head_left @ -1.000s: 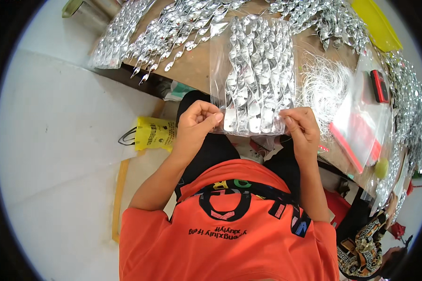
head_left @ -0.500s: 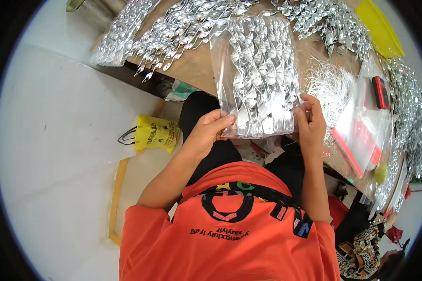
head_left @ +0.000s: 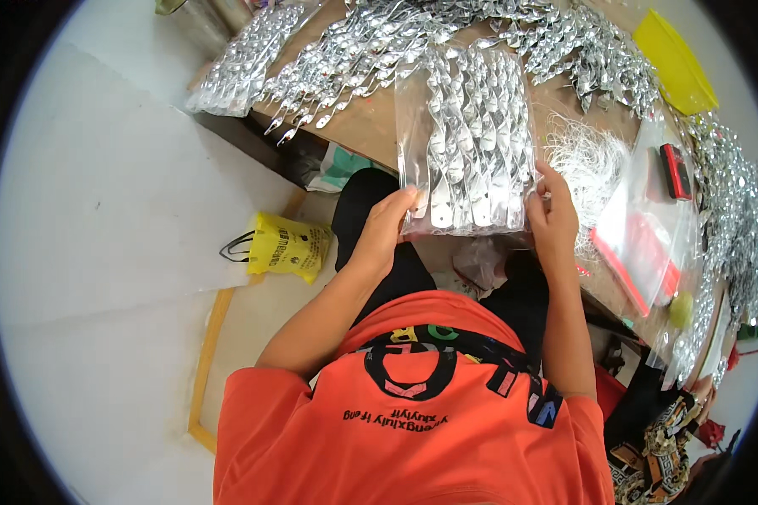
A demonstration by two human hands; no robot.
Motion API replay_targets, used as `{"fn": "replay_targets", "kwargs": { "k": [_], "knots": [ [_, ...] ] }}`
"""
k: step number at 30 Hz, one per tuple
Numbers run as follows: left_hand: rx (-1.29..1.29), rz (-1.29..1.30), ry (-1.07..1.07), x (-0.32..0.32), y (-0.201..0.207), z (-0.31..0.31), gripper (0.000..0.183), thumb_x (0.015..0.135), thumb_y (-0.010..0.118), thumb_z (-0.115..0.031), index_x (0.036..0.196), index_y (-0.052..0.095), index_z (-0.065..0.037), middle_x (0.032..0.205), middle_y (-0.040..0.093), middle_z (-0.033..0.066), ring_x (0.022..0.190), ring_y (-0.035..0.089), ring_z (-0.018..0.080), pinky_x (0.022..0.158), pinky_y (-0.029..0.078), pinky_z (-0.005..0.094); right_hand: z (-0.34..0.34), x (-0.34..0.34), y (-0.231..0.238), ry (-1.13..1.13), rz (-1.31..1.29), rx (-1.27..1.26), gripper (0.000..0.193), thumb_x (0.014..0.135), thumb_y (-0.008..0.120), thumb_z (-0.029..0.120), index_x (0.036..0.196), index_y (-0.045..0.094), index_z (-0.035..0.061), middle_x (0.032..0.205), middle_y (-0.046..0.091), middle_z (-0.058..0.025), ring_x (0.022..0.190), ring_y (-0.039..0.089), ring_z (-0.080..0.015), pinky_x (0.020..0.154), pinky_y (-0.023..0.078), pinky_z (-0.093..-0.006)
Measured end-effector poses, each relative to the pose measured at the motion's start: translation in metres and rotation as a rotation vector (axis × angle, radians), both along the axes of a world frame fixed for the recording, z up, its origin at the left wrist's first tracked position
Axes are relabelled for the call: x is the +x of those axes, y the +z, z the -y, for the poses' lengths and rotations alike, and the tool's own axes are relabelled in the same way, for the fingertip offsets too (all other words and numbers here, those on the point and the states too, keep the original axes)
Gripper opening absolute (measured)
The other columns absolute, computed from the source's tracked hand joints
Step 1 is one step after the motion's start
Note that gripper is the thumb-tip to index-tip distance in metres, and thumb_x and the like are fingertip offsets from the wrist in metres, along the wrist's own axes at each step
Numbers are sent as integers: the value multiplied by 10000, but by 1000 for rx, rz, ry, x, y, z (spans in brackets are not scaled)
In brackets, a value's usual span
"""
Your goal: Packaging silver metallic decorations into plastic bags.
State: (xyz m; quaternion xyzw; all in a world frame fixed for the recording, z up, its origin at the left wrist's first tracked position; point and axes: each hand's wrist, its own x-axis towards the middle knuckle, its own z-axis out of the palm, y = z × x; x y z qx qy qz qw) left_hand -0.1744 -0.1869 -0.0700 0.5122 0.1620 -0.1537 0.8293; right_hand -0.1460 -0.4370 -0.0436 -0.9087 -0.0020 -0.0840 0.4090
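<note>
A clear plastic bag (head_left: 413,126) holds several rows of twisted silver foil strips (head_left: 480,139) lying side by side. Its near end overhangs the brown table's edge, above my lap. My left hand (head_left: 387,220) pinches the bag's lower left corner, thumb on top. At the lower right side, my right hand (head_left: 554,204) grips the bag's edge with curled fingers. Right of the bag lies a tangled heap of thin white string (head_left: 588,160).
Loose silver strips (head_left: 370,50) cover the table's back. Another filled bag (head_left: 244,71) lies at the far left. To the right are flat bags with red edges (head_left: 619,265), a red-black device (head_left: 675,172) and a yellow tray (head_left: 674,63). A yellow bag (head_left: 288,247) stands below. Another person's patterned sleeve (head_left: 657,454) shows lower right.
Both hands still hold the bag. It looks flatter and has shifted slightly within the view. My left hand has turned a little more upright, and the whole view has moved slightly.
</note>
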Motion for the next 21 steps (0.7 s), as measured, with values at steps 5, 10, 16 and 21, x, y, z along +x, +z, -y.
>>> {"fn": "replay_targets", "kwargs": {
  "k": [5,10,16,21],
  "knots": [
    [-143,-68,-156,3,14,-10,432,932,538,-428,1169,581,-69,1046,651,50,891,620,134,745,503,295,4,-10,17,8,122,175,457,846,584,103,1297,514,68,1245,531,-123,1085,506,-200,869,440,-332],
    [-123,-137,-291,12,22,6,455,895,629,-333,1245,538,-58,1125,635,49,986,629,162,826,525,345,-54,-12,36,225,283,-335,582,869,611,312,1402,447,145,1481,321,-194,1367,278,-392,1105,206,-491],
    [-108,-18,-226,11,20,13,399,876,665,-260,1198,564,-47,1065,648,41,919,638,138,765,532,309,-56,-2,23,218,180,-409,560,885,570,354,1416,437,234,1499,290,-190,1374,244,-426,1071,173,-620],
    [-122,-15,-209,11,16,10,401,877,672,-265,1180,569,-23,1031,655,56,867,645,134,715,533,286,-35,6,13,261,168,-452,531,925,514,328,1436,409,227,1515,267,-189,1393,223,-411,1096,157,-585]
  ]
}}
